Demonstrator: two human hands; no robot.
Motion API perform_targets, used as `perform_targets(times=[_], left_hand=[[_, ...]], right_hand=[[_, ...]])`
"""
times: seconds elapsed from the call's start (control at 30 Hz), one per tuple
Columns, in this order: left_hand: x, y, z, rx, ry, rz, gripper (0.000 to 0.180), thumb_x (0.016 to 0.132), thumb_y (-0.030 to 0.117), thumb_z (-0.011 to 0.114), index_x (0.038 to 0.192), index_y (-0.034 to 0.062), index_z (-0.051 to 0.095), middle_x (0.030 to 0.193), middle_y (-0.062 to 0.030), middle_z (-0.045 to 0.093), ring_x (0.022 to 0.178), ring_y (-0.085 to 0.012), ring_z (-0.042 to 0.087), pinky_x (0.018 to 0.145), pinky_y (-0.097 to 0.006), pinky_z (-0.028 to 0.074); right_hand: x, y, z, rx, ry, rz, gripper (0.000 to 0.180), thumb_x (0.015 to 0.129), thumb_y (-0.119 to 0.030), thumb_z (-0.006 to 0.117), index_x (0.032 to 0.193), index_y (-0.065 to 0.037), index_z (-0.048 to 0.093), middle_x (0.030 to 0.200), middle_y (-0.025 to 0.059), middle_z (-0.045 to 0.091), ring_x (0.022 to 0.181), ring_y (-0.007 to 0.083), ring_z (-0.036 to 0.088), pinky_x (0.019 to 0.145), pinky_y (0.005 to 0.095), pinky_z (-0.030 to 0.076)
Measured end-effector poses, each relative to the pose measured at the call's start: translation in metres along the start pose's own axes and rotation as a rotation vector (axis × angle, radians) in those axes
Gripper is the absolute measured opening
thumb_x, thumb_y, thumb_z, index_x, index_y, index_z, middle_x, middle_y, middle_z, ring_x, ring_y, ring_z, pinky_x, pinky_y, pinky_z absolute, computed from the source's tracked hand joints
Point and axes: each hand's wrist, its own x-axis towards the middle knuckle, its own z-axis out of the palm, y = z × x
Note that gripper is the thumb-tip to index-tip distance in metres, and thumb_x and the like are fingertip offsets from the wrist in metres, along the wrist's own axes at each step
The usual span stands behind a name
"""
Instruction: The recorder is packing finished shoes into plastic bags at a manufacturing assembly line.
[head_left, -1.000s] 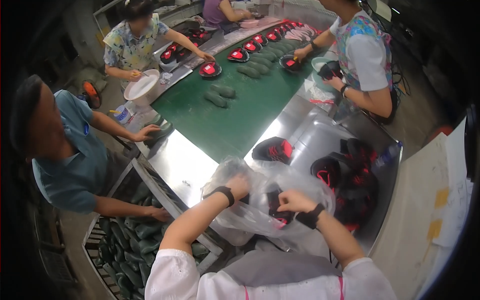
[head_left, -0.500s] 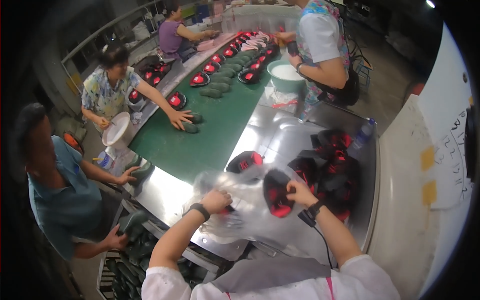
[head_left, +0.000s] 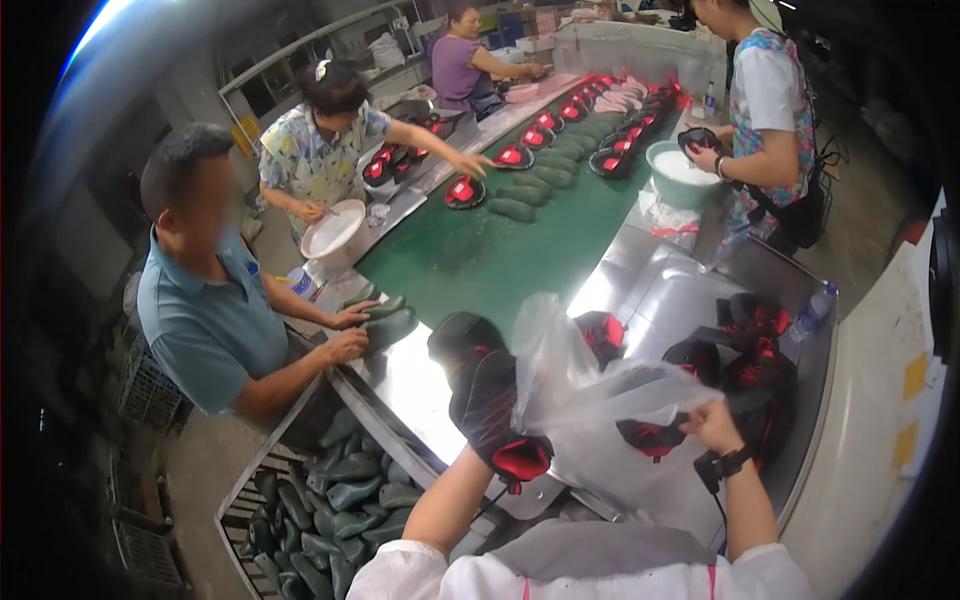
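Black shoe uppers (head_left: pixel 483 395) with red linings are bunched at the end of my left forearm (head_left: pixel 452 500), in the grip of my left hand. They hide its fingers. My right hand (head_left: pixel 714 428) pinches the edge of a clear plastic bag (head_left: pixel 600 400), which stretches from the uppers across to it. Through the film and just beside that hand shows another black-and-red upper (head_left: pixel 652 436). Behind the bag, one more upper (head_left: pixel 602 335) rests on the metal tabletop (head_left: pixel 640 290). Right of my right hand lies a heap of black uppers with red laces (head_left: pixel 755 375).
A plastic bottle (head_left: pixel 815 308) lies by the heap. Dark green shoe lasts (head_left: pixel 345 500) fill a crate at lower left. A co-worker in blue (head_left: pixel 215 320) handles lasts at the table's left corner. Beyond, uppers and lasts line a green belt (head_left: pixel 440 255), with other people around it.
My left hand has come up with the black uppers, which now cover it. My right hand has gone from an upper to the bag's edge. The view has swung left.
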Motion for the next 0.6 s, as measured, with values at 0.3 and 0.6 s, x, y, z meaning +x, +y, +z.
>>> perform_targets(times=[0.3,0.6], left_hand=[[0.012,0.04,-0.024,0.728,0.413,0.771,0.03,0.087,-0.001,0.05,0.117,0.0029,0.047,0.109,-0.0079,0.057,0.092,-0.0184,0.058,0.08,-0.03,0.047],[-0.018,0.113,-0.116,0.978,0.216,1.014,0.013,0.091,0.017,0.049,0.097,0.0063,0.052,0.098,-0.0068,0.059,0.093,-0.0164,0.053,0.083,-0.032,0.043]], right_hand=[[0.014,0.076,-0.058,0.209,0.547,0.117,0.068,0.057,0.018,0.053,0.121,-0.003,0.047,0.115,0.0124,0.053,0.101,0.0242,0.055,0.081,0.0307,0.048],[-0.019,-0.021,-0.008,-0.352,-0.25,-0.127,0.031,0.055,-0.004,0.073,0.086,-0.005,0.066,0.094,0.0114,0.065,0.087,0.03,0.06,0.085,0.0328,0.044]])
